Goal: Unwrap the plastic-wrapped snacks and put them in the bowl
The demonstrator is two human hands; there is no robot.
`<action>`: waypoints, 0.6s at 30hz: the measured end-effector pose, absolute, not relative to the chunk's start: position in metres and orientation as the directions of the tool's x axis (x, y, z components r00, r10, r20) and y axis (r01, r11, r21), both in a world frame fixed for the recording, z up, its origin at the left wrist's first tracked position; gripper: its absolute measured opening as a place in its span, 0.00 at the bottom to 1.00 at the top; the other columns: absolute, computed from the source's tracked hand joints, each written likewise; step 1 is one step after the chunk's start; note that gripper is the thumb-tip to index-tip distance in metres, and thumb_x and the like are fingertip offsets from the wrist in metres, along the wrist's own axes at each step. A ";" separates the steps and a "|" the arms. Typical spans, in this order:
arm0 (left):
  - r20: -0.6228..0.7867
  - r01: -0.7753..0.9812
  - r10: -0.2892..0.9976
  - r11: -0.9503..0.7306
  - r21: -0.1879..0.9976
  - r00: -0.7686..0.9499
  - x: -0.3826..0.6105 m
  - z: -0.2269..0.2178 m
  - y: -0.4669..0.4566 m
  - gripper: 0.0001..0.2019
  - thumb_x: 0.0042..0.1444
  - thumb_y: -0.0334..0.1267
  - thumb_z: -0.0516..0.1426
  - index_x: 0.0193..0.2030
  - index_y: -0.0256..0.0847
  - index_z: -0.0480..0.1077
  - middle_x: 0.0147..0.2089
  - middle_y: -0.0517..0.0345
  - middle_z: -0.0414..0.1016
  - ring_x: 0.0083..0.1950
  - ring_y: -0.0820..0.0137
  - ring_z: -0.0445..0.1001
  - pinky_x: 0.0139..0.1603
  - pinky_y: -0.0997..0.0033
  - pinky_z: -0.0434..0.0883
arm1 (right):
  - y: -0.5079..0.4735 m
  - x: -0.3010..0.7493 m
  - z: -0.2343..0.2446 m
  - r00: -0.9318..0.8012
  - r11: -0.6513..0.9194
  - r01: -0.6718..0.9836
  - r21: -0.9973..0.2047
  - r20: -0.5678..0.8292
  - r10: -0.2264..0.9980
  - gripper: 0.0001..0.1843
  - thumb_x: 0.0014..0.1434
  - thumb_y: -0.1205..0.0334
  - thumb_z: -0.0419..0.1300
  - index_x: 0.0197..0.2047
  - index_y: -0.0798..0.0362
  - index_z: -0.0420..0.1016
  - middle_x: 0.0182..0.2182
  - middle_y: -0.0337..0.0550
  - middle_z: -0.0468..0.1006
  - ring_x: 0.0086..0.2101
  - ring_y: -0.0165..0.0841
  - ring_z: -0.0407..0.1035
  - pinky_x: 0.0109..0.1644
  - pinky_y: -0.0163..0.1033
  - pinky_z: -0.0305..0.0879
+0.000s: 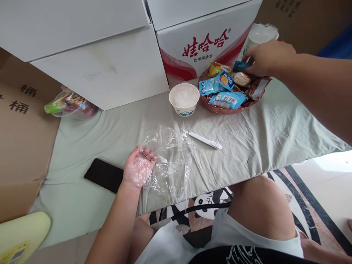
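Note:
My left hand (139,167) lies palm up on the cloth, fingers loosely curled, with a crumpled sheet or bag of clear plastic film (172,161) over the palm and gathered at the fingers. Whether it is one layer or a bag, I cannot tell. At the far right, my right hand (268,58) reaches over a reddish basket (220,109) of wrapped snacks. Its fingers and thumb pinch a small dark blue snack packet (241,66). Light blue packets (228,99) and a round pale wrapped snack (242,78) lie in the basket below.
Beside the basket stands a paper bowl (184,99) with whitish contents. A white utility knife (203,139) and a black phone (104,175) lie on the cloth. Behind are white cartons (203,47); a lidded cup (262,35) stands back right, a clear bag of sticks (73,104) left.

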State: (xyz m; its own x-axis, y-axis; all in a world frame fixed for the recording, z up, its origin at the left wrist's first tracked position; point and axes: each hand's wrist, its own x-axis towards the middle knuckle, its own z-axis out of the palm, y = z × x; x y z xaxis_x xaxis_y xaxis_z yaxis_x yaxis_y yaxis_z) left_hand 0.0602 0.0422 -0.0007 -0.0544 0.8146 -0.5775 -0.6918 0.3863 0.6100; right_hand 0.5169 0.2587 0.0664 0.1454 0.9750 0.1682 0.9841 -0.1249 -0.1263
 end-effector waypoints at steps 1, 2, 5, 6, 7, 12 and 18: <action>-0.577 -0.691 0.815 0.390 0.609 -0.049 0.060 -0.001 0.043 0.11 0.47 0.32 0.64 0.28 0.42 0.64 0.26 0.63 0.69 0.26 0.74 0.71 0.31 0.73 0.76 | 0.265 0.520 0.065 0.205 -0.190 0.975 -0.115 0.135 0.969 0.27 0.56 0.45 0.58 0.25 0.62 0.81 0.39 0.50 0.85 0.48 0.45 0.79 0.29 0.41 0.59; -0.579 -0.689 0.814 0.394 0.608 -0.045 0.059 -0.001 0.043 0.10 0.47 0.32 0.64 0.28 0.42 0.64 0.26 0.63 0.70 0.26 0.73 0.72 0.31 0.73 0.76 | 0.270 0.522 0.065 0.259 -0.250 0.964 -0.094 0.096 0.961 0.23 0.51 0.46 0.65 0.24 0.61 0.81 0.39 0.51 0.86 0.49 0.47 0.79 0.31 0.42 0.61; -0.594 -0.686 0.802 0.402 0.607 -0.055 0.058 -0.002 0.043 0.08 0.49 0.33 0.63 0.29 0.42 0.65 0.28 0.61 0.73 0.30 0.70 0.76 0.37 0.69 0.78 | 0.270 0.511 0.080 0.227 -0.225 0.974 -0.035 0.072 0.971 0.28 0.37 0.42 0.72 0.25 0.64 0.83 0.34 0.56 0.85 0.47 0.55 0.79 0.32 0.47 0.62; -0.600 -0.685 0.798 0.403 0.607 -0.062 0.058 -0.002 0.043 0.07 0.50 0.33 0.62 0.29 0.42 0.66 0.29 0.60 0.74 0.33 0.69 0.78 0.39 0.67 0.79 | 0.260 0.500 0.086 0.126 -0.120 0.992 -0.045 0.160 0.979 0.32 0.40 0.37 0.69 0.29 0.64 0.85 0.34 0.55 0.86 0.46 0.55 0.79 0.33 0.48 0.62; -0.602 -0.685 0.796 0.402 0.607 -0.067 0.058 -0.001 0.042 0.07 0.51 0.33 0.61 0.29 0.42 0.66 0.29 0.59 0.75 0.35 0.67 0.80 0.42 0.64 0.80 | 0.245 0.484 0.093 -0.005 0.023 0.998 -0.060 0.285 0.958 0.36 0.44 0.32 0.64 0.34 0.62 0.86 0.34 0.52 0.86 0.44 0.54 0.80 0.34 0.49 0.62; -0.595 -0.709 0.800 0.377 0.596 -0.074 0.060 0.002 0.032 0.06 0.55 0.34 0.59 0.30 0.43 0.65 0.34 0.59 0.79 0.42 0.63 0.82 0.52 0.53 0.79 | 0.093 0.365 0.082 -0.642 0.746 0.569 -0.345 0.380 0.666 0.20 0.66 0.52 0.59 0.55 0.51 0.80 0.48 0.47 0.84 0.47 0.42 0.79 0.49 0.49 0.76; -0.554 -0.671 0.822 0.335 0.661 -0.135 0.049 0.004 0.025 0.05 0.56 0.36 0.58 0.32 0.43 0.64 0.41 0.56 0.80 0.45 0.63 0.82 0.47 0.60 0.78 | -0.014 0.290 -0.013 -0.807 0.737 0.514 -0.440 0.045 0.589 0.42 0.55 0.54 0.72 0.70 0.50 0.68 0.69 0.52 0.69 0.68 0.52 0.62 0.69 0.61 0.63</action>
State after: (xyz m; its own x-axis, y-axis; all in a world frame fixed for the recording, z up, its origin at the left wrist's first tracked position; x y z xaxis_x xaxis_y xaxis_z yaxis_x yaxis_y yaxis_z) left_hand 0.0488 0.0255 0.0037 -0.1349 0.8217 -0.5537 -0.6710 0.3354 0.6612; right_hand 0.2902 -0.0143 -0.0133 -0.8065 0.5895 0.0454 0.5137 0.7368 -0.4396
